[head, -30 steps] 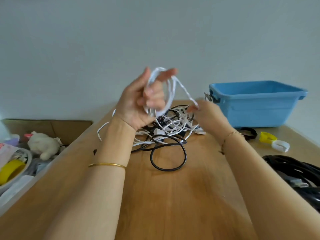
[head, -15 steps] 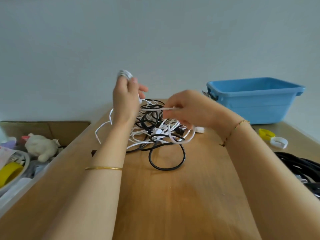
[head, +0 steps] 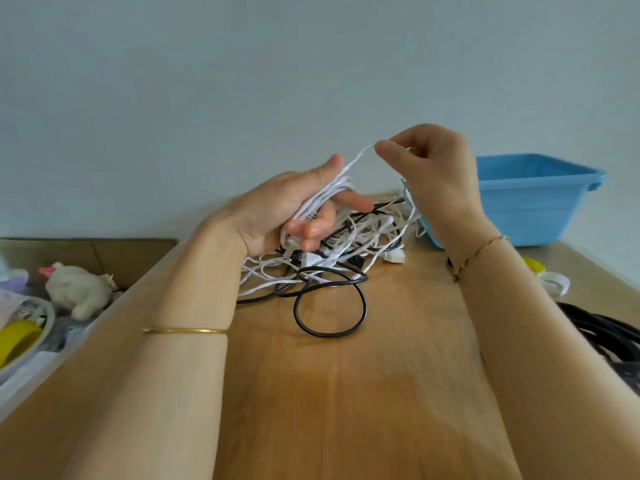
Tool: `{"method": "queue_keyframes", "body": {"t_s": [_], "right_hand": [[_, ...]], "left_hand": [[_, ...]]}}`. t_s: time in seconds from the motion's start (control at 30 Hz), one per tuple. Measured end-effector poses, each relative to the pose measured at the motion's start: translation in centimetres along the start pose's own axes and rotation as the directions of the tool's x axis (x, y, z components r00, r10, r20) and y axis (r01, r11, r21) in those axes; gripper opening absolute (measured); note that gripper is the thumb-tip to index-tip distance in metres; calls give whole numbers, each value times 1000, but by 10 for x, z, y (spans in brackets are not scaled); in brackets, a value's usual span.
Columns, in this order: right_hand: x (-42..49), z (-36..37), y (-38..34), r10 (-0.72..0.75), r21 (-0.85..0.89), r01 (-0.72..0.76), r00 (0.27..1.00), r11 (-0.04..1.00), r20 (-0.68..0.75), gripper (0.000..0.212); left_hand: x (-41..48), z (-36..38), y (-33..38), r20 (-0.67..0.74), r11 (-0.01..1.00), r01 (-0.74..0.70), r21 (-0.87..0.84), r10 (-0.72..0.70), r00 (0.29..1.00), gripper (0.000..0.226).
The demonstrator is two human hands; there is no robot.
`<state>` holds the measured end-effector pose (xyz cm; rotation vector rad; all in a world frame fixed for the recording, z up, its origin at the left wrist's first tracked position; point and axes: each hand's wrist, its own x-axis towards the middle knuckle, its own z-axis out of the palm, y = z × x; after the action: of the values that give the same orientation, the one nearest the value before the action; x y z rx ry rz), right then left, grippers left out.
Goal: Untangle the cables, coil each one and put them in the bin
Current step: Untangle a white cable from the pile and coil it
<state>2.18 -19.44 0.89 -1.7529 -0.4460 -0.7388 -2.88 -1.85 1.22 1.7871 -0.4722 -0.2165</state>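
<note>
L hand (head: 273, 209) grips white cable (head: 327, 192) loops, R hand (head: 433, 174) pinches a strand; a hard pull prob. tightens knots in the tangle (head: 346, 258) & drags it.

Just 2 forearms in shot, both bare right down to the frame edge. On the left hand (head: 277, 209) side there's 1 plain gold bangle (head: 185, 330), thin, smooth and rigid-looking, at about 8 o'clock from the middle of the view, a little way down the forearm from the wrist. On the right hand (head: 433, 168) side, 1 fine gold chain bracelet (head: 481, 252) at roughly 3 o'clock, way thinner, with a tiny bit dangling at its 7 o'clock end, too small to make out.
</note>
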Motion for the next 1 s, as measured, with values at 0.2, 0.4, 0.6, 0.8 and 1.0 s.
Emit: {"method": "queue_keyframes", "body": {"t_s": [0.2, 0.4, 0.6, 0.8, 1.0], "right_hand": [[-9, 10, 10, 61, -25, -58, 987, 998, 150, 19], [-20, 13, 26, 209, -189, -116, 769, 975, 605, 23], [-21, 19, 6, 207, -382, 136, 654, 914, 728, 31], [-23, 7, -23, 289, -409, 228, 423, 883, 859, 11], [-17, 6, -42, -10, -319, 308, 734, 896, 679, 10]], "left_hand": [[7, -13, -5, 107, 864, -90, -495, 163, 981, 50], [8, -23, -6, -360, 375, -385, -844, 136, 923, 49], [15, -29, -17, -668, 561, -537, -629, -38, 743, 43], [20, -25, -21, -817, 790, -508, -342, 16, 576, 33], [18, -15, -33, -649, 854, -14, 520, 406, 643, 31]]}}
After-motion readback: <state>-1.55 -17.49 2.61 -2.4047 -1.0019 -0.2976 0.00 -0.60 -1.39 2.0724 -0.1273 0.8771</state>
